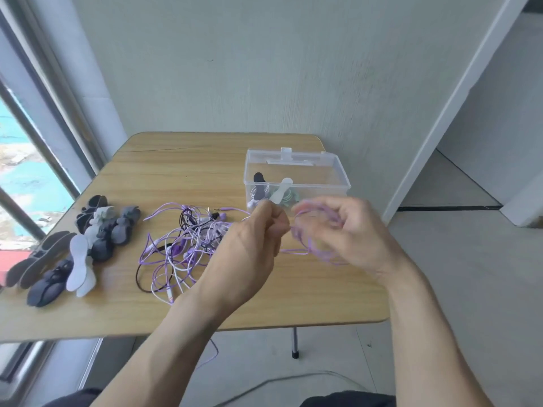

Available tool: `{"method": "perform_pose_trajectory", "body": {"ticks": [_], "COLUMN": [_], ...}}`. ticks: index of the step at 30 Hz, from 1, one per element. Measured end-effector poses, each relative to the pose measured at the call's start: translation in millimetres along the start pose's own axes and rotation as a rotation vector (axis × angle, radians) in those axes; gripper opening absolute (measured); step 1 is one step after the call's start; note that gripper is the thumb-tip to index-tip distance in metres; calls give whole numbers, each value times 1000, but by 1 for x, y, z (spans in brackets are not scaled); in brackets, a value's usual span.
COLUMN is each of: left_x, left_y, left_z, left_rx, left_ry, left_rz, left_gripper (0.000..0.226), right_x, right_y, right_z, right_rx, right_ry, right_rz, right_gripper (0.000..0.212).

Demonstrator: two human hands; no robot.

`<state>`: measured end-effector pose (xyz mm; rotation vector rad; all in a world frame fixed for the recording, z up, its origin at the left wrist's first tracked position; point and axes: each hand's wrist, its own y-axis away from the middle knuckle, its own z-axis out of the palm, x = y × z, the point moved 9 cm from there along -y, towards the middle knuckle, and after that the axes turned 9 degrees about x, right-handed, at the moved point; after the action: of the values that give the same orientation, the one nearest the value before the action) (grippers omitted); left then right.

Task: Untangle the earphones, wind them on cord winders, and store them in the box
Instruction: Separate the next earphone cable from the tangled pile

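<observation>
Purple cord (316, 230) is gripped by both the left hand (258, 239) and right hand (349, 230). Two wound sets are stored in the box (340, 183); a tangle (182, 245) and spare winders (88, 245) are left.

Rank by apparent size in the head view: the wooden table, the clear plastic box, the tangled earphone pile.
1. Wooden table.
2. and 3. Tangled earphone pile and clear plastic box: similar spread, too close to rank.
</observation>
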<state>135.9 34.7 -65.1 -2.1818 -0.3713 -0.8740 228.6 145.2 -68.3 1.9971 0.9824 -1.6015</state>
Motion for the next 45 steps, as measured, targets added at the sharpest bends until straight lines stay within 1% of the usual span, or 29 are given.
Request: {"method": "perform_pose_trajectory", "body": {"ticks": [1, 2, 3, 4, 6, 8, 10, 11, 14, 16, 18, 20, 22, 24, 26, 27, 28, 30, 31, 32, 33, 34, 36, 37, 38, 39, 41, 43, 45], "left_x": [5, 6, 5, 3, -5, -17, -29, -34, -44, -47, -50, -53, -61, -71, -79, -81, -83, -81, -79, -79, -77, -75, -68, -64, -63, -64, -67, -69, -73], "left_y": [-1, -1, -1, -1, -2, -2, 0, 1, 2, 4, 11, 17, 22, 25, 26, 28, 29, 33, 33, 34, 34, 33, 33, 32, 32, 31, 29, 27, 22], "left_z": [-6, -10, -14, -14, -15, -15, -16, -18, -29, -35, -39, -40, -46, -53, -60, -62, -62, -58, -56, -55, -54, -53, -51, -50, -51, -53, -59, -66, -76], "left_rx": [34, 67, 88, 86, 31, -63, -164, -195, -194, -212, -265, -289, -241, -188, -170, -181, -203, -255, -263, -249, -229, -207, -184, -181, -167, -143, -71, 10, 89], "left_ry": [15, 19, 6, -18, -49, -28, 13, 57, 349, 521, 658, 778, 858, 835, 702, 625, 558, 486, 477, 475, 464, 457, 501, 548, 601, 665, 828, 996, 1098], "left_rz": [16, 24, 16, 2, -45, -112, -199, -244, -376, -423, -461, -511, -570, -596, -585, -580, -582, -590, -588, -585, -578, -566, -531, -519, -522, -542, -618, -688, -715], "left_gripper": [16, 15, 14, 13, 12, 18, 25, 28, 33, 30, 25, 20, 13, 13, 14, 13, 12, 13, 19, 29, 37, 40, 38, 36, 34, 32, 30, 29, 28], "right_x": [5, 7, 9, 4, -1, -3, 2, 5, 8, 9, 13, 22, 33, 45, 51, 50, 42, 16, 3, -7, -18, -25, -33, -30, -25, -20, -15, -11, -10], "right_y": [4, 9, 9, 7, -5, -12, -17, -18, -19, -18, -18, -18, -20, -21, -18, -15, -13, -8, -7, -8, -8, -6, 1, 3, 4, 4, -1, -7, -13], "right_z": [17, 30, 36, 36, 20, 1, -13, -19, -27, -25, -20, -29, -45, -63, -75, -80, -81, -68, -55, -34, -8, 19, 69, 87, 100, 106, 106, 99, 98], "right_rx": [-150, -264, -284, -245, -33, 135, 227, 266, 300, 247, 188, 243, 346, 433, 513, 575, 640, 737, 719, 635, 501, 342, 62, -40, -105, -135, -91, -22, 10], "right_ry": [7, 32, 77, 81, 83, 1, -99, -103, -22, 31, 68, 74, 115, 265, 417, 484, 542, 539, 444, 299, 151, 60, 86, 111, 97, 43, -47, -52, -19], "right_rz": [39, 63, 48, 26, -36, -55, -41, -32, -16, -5, 27, 77, 123, 184, 243, 242, 190, -17, -116, -197, -255, -301, -382, -378, -337, -285, -205, -183, -184], "right_gripper": [16, 19, 12, 5, 17, 21, 23, 23, 18, 16, 12, 9, 8, 13, 23, 29, 32, 26, 20, 17, 18, 23, 30, 27, 22, 19, 25, 23, 18]}}
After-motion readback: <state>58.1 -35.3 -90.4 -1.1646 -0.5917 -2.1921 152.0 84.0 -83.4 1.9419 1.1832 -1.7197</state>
